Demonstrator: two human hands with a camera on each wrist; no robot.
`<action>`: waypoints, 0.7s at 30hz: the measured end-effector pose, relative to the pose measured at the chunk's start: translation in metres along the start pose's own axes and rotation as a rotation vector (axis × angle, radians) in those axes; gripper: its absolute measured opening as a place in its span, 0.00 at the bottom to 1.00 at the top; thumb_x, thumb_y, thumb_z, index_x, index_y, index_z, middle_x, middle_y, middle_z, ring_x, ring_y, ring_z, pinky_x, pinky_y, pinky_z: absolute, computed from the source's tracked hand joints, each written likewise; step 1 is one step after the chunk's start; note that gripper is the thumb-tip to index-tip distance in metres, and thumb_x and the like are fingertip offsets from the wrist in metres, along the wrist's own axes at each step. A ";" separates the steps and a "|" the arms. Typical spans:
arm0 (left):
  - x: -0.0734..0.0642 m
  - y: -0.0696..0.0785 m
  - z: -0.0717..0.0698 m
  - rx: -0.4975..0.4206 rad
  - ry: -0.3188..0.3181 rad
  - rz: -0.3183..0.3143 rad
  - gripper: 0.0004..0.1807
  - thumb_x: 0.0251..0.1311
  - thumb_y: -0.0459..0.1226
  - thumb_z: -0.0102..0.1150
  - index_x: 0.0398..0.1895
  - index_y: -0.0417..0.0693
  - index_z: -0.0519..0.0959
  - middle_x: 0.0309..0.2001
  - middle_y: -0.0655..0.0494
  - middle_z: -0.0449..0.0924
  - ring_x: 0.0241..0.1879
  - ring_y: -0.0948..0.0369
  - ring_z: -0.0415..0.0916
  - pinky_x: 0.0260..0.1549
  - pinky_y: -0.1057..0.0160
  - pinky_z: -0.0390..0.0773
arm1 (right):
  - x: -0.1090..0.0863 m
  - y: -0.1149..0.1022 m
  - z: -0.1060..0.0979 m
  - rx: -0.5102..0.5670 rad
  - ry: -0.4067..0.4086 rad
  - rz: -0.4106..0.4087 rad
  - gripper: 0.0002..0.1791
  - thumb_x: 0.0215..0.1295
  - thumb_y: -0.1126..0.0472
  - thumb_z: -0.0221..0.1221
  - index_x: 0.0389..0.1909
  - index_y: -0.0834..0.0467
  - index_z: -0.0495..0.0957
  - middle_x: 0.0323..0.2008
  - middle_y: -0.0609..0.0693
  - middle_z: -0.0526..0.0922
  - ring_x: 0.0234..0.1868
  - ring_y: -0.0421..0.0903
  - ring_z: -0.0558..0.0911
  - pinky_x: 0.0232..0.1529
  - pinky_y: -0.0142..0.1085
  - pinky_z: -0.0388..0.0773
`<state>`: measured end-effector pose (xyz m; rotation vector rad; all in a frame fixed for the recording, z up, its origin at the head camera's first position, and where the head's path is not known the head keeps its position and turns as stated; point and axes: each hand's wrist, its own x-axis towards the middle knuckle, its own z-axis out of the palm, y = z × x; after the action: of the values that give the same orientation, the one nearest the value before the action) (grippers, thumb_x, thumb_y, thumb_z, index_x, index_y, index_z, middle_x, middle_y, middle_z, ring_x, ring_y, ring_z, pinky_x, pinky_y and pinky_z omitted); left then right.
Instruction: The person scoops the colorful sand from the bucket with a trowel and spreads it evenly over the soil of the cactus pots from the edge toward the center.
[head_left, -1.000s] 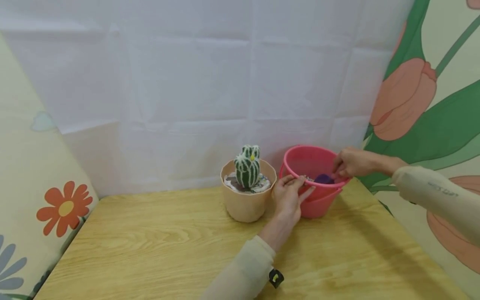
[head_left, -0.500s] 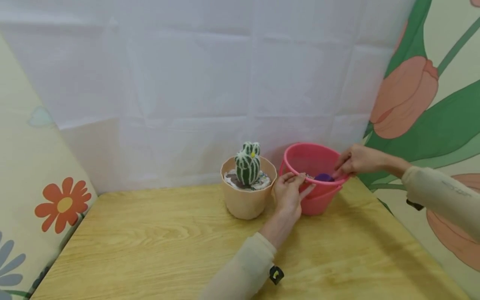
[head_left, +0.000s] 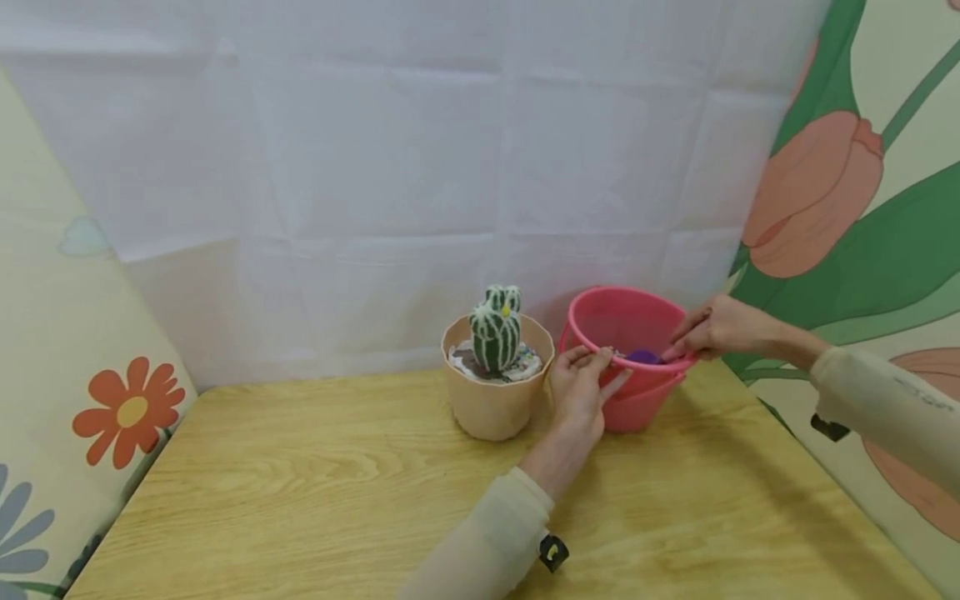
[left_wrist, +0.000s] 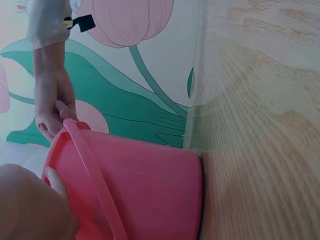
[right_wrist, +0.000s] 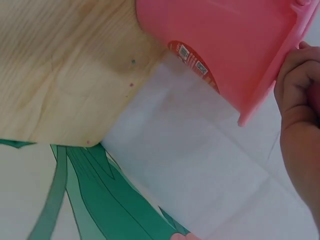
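Observation:
A pink bucket [head_left: 637, 408] stands on the wooden table, its handle hanging down at the front. My left hand [head_left: 576, 392] holds the near left of its rim; in the left wrist view that hand's finger [left_wrist: 56, 181] lies at the rim. My right hand [head_left: 720, 327] reaches over the right rim with fingers curled. Inside the bucket, beside those fingertips, a rounded purple thing [head_left: 642, 357] shows, mostly hidden by the rim. In the right wrist view a reddish piece [right_wrist: 314, 97] shows within the right hand's curled fingers; I cannot tell its kind.
Left of the bucket stands a beige pot [head_left: 491, 408] with a green-and-white toy cactus [head_left: 495, 333] in it. A white sheet [head_left: 375, 183] hangs behind the wooden table [head_left: 322, 492]. Flower-patterned walls [head_left: 907, 275] stand at both sides.
My right hand has shifted slightly right at the bucket's rim, and the purple thing has moved a little left inside. My left hand keeps its hold on the rim.

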<state>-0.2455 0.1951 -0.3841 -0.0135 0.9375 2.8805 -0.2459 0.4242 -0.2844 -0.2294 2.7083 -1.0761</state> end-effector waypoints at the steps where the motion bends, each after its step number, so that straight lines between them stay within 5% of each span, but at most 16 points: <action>1: 0.000 0.001 0.000 -0.002 0.000 0.002 0.15 0.61 0.22 0.64 0.48 0.32 0.71 0.41 0.41 0.79 0.44 0.46 0.82 0.41 0.49 0.87 | 0.000 0.001 0.001 0.024 0.006 0.003 0.18 0.68 0.58 0.65 0.54 0.65 0.84 0.40 0.55 0.89 0.29 0.47 0.82 0.31 0.36 0.83; 7: 0.000 0.003 -0.002 -0.001 0.008 0.007 0.14 0.61 0.21 0.63 0.46 0.33 0.71 0.41 0.42 0.77 0.40 0.52 0.80 0.40 0.49 0.87 | 0.003 0.002 0.008 0.126 0.043 -0.008 0.26 0.70 0.53 0.65 0.60 0.67 0.79 0.43 0.56 0.88 0.44 0.54 0.86 0.45 0.42 0.86; 14: 0.000 0.004 -0.006 -0.003 0.000 -0.005 0.14 0.61 0.22 0.65 0.46 0.33 0.72 0.42 0.41 0.78 0.42 0.51 0.82 0.42 0.48 0.87 | 0.010 0.013 0.013 0.257 0.048 -0.009 0.27 0.73 0.56 0.62 0.62 0.72 0.74 0.45 0.61 0.87 0.25 0.45 0.77 0.30 0.36 0.81; 21: 0.001 0.007 -0.004 -0.009 -0.002 0.002 0.14 0.61 0.21 0.63 0.47 0.33 0.72 0.44 0.40 0.77 0.45 0.48 0.80 0.42 0.48 0.87 | 0.008 0.011 0.015 0.366 0.095 0.014 0.28 0.74 0.58 0.61 0.64 0.75 0.71 0.44 0.63 0.87 0.24 0.41 0.76 0.29 0.33 0.81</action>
<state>-0.2474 0.1874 -0.3835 -0.0108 0.9242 2.8861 -0.2504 0.4207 -0.3036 -0.0990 2.5231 -1.5844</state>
